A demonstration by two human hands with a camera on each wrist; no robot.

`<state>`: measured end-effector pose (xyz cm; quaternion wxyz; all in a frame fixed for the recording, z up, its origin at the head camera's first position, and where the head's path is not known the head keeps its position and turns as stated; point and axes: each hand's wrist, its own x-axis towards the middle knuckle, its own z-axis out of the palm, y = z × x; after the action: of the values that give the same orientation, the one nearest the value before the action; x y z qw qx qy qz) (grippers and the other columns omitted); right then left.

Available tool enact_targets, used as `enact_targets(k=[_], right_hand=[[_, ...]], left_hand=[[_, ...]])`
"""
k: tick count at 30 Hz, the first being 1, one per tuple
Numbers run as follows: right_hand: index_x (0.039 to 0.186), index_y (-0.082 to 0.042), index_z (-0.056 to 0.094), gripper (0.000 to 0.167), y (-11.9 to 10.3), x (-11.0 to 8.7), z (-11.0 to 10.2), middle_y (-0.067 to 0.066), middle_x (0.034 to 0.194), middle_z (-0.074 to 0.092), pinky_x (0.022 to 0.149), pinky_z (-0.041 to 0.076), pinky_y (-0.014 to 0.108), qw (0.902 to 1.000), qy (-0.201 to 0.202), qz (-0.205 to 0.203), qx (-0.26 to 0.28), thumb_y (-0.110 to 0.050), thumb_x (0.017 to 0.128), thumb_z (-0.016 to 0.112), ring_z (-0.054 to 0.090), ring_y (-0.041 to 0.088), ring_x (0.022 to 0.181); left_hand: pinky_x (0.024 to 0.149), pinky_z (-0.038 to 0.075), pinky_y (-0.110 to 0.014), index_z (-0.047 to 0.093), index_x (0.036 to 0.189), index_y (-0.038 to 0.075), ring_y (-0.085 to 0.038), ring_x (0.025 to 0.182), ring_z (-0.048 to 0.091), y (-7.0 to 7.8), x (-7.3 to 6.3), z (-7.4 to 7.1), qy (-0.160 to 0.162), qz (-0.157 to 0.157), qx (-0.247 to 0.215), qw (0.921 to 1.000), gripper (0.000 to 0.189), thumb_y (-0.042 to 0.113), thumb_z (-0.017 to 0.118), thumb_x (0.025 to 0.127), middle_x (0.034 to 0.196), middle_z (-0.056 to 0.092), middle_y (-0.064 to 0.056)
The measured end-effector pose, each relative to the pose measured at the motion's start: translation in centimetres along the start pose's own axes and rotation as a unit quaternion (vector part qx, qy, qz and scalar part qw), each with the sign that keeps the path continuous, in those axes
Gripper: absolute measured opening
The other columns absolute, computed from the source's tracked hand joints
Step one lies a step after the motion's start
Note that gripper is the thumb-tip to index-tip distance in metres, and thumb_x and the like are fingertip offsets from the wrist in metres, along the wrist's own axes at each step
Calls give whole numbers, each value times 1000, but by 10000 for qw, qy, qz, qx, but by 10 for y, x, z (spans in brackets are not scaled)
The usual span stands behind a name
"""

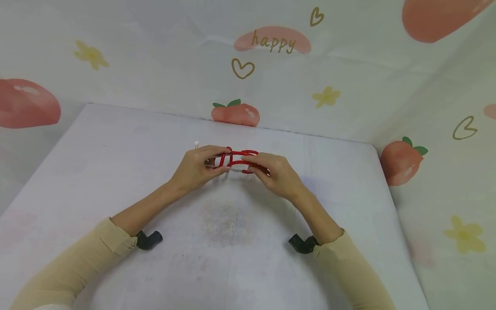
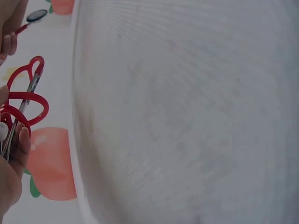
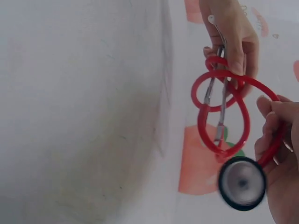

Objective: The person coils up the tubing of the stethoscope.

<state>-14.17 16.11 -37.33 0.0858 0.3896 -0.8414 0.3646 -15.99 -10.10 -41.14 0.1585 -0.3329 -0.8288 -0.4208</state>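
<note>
Both hands hold a stethoscope with red tubing (image 1: pixel 245 153) up over the table. My left hand (image 1: pixel 192 168) grips its metal ear tubes, and a white eartip (image 1: pixel 196 144) sticks out behind the fingers. Loops of the red tubing wind around the metal tubes, as the right wrist view shows. My right hand (image 1: pixel 280 173) pinches the tubing near the chest piece. That round chest piece (image 3: pixel 243 183), dark-rimmed with a pale face, hangs beside the right fingers. In the left wrist view the chest piece (image 2: pixel 37 16) appears at the top left, seen from the side.
A white-covered table (image 1: pixel 232 258) with faint stains lies beneath the hands. Behind it and to the right hangs a white cloth backdrop (image 1: pixel 155 56) printed with peaches, flowers and hearts. A black angled piece sits at each sleeve cuff, left (image 1: pixel 150 240) and right (image 1: pixel 302 244).
</note>
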Motion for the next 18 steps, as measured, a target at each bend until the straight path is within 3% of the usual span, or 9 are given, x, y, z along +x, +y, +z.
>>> enact_targets(k=[4, 11, 18], right_hand=[[118, -9, 73, 28, -1, 5, -6, 2, 96, 73, 66, 53, 22, 9997, 3, -224, 58, -3, 91, 71, 61, 9, 76], [116, -9, 73, 28, -2, 16, -19, 0, 92, 72, 63, 51, 23, 9985, 21, -497, -221, -4, 89, 74, 59, 9, 74], [105, -4, 77, 23, 6, 21, -29, 3, 91, 73, 67, 54, 24, 9962, 271, -653, -513, 0, 82, 79, 64, 11, 77]], left_hand=[[59, 51, -20, 71, 121, 15, -11, 69, 59, 0, 0, 0, -110, -105, -95, 9998, 49, 15, 89, 75, 115, 71, 0], [68, 57, -24, 72, 120, 16, -19, 86, 68, 4, 0, -2, -508, -267, -404, 9975, 43, 18, 86, 79, 109, 72, 0], [69, 58, -25, 73, 116, 19, -15, 82, 66, 7, 0, -4, -947, -498, -705, 9917, 38, 19, 85, 80, 103, 72, 1]])
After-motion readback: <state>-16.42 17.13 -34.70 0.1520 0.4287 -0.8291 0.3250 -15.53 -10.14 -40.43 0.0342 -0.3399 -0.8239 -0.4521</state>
